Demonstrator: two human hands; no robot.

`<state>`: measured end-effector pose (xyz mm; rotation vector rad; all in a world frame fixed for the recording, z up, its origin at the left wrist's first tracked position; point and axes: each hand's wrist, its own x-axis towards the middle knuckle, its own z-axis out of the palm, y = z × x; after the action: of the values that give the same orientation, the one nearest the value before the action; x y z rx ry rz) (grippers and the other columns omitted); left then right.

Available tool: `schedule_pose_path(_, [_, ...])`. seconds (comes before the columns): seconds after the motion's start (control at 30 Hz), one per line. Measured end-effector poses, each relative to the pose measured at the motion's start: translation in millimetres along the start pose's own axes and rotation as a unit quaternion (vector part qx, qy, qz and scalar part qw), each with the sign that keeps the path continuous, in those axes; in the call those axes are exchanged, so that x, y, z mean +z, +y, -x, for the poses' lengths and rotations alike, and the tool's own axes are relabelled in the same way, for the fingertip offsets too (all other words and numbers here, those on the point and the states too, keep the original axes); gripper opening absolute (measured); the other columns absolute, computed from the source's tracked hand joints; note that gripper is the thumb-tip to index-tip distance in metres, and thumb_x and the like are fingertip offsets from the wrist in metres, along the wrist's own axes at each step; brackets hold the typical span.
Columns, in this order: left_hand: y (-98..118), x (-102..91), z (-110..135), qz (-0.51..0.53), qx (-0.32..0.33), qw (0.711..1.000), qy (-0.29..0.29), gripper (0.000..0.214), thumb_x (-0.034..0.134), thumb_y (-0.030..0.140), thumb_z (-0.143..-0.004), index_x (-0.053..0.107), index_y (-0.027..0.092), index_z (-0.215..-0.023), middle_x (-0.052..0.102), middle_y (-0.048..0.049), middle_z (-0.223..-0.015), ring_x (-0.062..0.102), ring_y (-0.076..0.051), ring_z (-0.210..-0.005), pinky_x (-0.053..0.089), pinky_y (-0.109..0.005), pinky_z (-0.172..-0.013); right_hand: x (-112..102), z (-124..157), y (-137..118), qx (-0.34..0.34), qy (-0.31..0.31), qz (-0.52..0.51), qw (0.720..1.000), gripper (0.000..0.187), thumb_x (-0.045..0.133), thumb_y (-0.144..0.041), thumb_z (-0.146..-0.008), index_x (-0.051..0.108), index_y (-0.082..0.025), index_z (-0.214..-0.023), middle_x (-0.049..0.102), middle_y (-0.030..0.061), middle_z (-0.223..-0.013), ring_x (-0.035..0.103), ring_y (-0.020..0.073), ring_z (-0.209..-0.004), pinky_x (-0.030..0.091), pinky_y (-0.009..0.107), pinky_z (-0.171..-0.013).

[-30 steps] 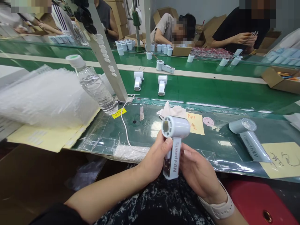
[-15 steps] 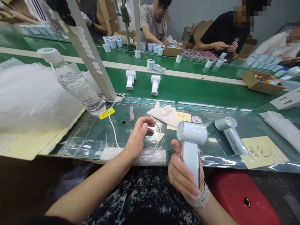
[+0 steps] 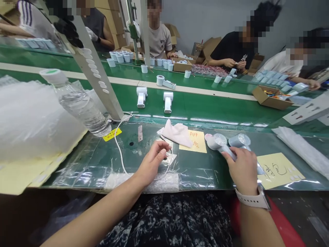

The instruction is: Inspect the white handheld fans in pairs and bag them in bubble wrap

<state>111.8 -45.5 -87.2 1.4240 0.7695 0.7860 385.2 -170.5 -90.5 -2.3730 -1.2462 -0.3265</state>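
At the tabletop's (image 3: 197, 173) near edge lies a strip of bubble wrap (image 3: 167, 183), and just beyond it the left hand (image 3: 154, 159) rests with fingers loosely curled, a gap between thumb and fingertips and nothing visible in them. A white cable (image 3: 119, 151) loops close beside that hand.

Well to the right, the right hand (image 3: 243, 168) is much the nearer to the handheld fan (image 3: 219, 141): its fingers are closed around the handle, though how firmly cannot be told. The round head points out to the far left of those fingertips, and the long axis slants from there toward the near right, back under the palm.

Just right of it a second fan (image 3: 240, 140) lies nearly parallel, its handle partly hidden by the right hand; whether the two touch is unclear. A yellow note (image 3: 195, 141) lies left of the held fan's head. Farther off, two white fans (image 3: 168, 103) stand on the green belt (image 3: 213, 105), well beyond both hands' reach as they are placed.
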Motion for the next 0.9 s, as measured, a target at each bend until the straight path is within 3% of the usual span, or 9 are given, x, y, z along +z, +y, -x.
schedule_pose_path(0.13, [5.7,0.4,1.4,-0.051,-0.027,0.998,-0.02,0.033,0.054,0.048,-0.088,0.056,0.021,-0.106,0.059,-0.0078,-0.112,0.055,-0.024,-0.101,0.045,-0.036,-0.087,6.1,-4.0,35.2,0.029,0.094,0.076,0.992,0.051,0.042,-0.058,-0.091,0.072,-0.015,-0.09,0.051,0.0244,-0.128,0.038,0.0455,-0.123,0.035,0.061,-0.092])
schedule_pose_path(0.33, [7.3,0.1,1.5,-0.088,-0.033,0.995,-0.025,0.029,0.054,0.044,-0.086,0.058,0.021,-0.104,0.06,-0.0078,-0.109,0.056,-0.023,-0.096,0.044,-0.036,-0.088,2.2,-39.3,71.7,0.097,0.03,0.058,0.993,0.038,0.051,-0.044,-0.085,0.07,-0.015,-0.101,0.06,0.0199,-0.121,0.051,0.04,-0.11,0.04,0.054,-0.091])
schedule_pose_path(0.43, [4.1,-2.9,1.6,-0.096,-0.036,0.994,-0.028,0.029,0.053,0.043,-0.085,0.057,0.021,-0.105,0.061,-0.0075,-0.109,0.056,-0.021,-0.092,0.044,-0.036,-0.087,-6.4,-59.9,70.0,0.135,0.052,0.059,0.988,0.039,0.048,-0.032,-0.086,0.067,-0.007,-0.108,0.055,0.0286,-0.126,0.046,0.0457,-0.118,0.036,0.06,-0.093])
schedule_pose_path(0.5, [2.4,-4.1,1.1,-0.101,-0.039,0.994,-0.028,0.029,0.053,0.042,-0.086,0.058,0.021,-0.105,0.061,-0.0076,-0.11,0.056,-0.021,-0.089,0.045,-0.036,-0.087,-9.2,-67.3,50.6,0.136,0.063,0.049,0.988,0.043,0.042,-0.025,-0.088,0.059,0.0,-0.12,0.049,0.0347,-0.13,0.043,0.0473,-0.123,0.035,0.062,-0.092])
schedule_pose_path(0.57, [1.4,-3.6,-0.1,-0.108,-0.044,0.993,-0.025,0.028,0.053,0.041,-0.085,0.058,0.021,-0.105,0.062,-0.0079,-0.11,0.057,-0.021,-0.09,0.045,-0.037,-0.087,-5.4,-66.5,13.8,0.089,0.033,0.018,0.995,0.044,0.039,-0.021,-0.09,0.054,-0.002,-0.127,0.053,0.032,-0.128,0.049,0.0412,-0.12,0.041,0.055,-0.089])
schedule_pose_path(0.63, [0.7,-1.5,-1.5,-0.115,-0.046,0.992,-0.021,0.028,0.053,0.04,-0.085,0.058,0.021,-0.105,0.062,-0.008,-0.11,0.057,-0.022,-0.09,0.046,-0.037,-0.087,5.6,-57.1,-36.9,0.002,-0.049,-0.024,0.999,0.033,0.042,-0.02,-0.091,0.061,-0.011,-0.117,0.066,0.019,-0.112,0.061,0.0296,-0.102,0.047,0.041,-0.084])
schedule_pose_path(0.73, [1.7,-0.5,-1.1,-0.122,-0.039,0.991,-0.032,0.028,0.052,0.038,-0.085,0.058,0.021,-0.106,0.063,-0.0085,-0.11,0.058,-0.023,-0.092,0.047,-0.039,-0.09,27.9,-34.7,-117.5,-0.148,-0.186,-0.069,0.969,0.017,0.052,-0.02,-0.09,0.068,-0.023,-0.09,0.072,0.0024,-0.085,0.066,0.0182,-0.079,0.046,0.027,-0.07])
schedule_pose_path(0.8, [7.0,-5.6,0.9,-0.141,-0.036,0.988,-0.05,0.031,0.052,0.037,-0.085,0.057,0.021,-0.111,0.062,-0.0097,-0.115,0.059,-0.024,-0.1,0.047,-0.039,-0.092,39.5,-22.2,-157.5,-0.195,-0.23,-0.065,0.951,0.015,0.054,-0.017,-0.089,0.068,-0.021,-0.084,0.072,0.0042,-0.08,0.066,0.0203,-0.076,0.044,0.029,-0.065])
schedule_pose_path(0.9, [26.7,-23.1,-5.0,-0.267,-0.019,0.954,-0.131,0.033,0.057,0.04,-0.084,0.058,0.024,-0.113,0.061,-0.0082,-0.122,0.057,-0.026,-0.111,0.046,-0.039,-0.095,47.4,-12.7,-183.8,-0.227,-0.26,-0.053,0.937,0.012,0.055,-0.015,-0.089,0.066,-0.016,-0.094,0.072,0.0098,-0.084,0.066,0.0248,-0.08,0.044,0.032,-0.065])
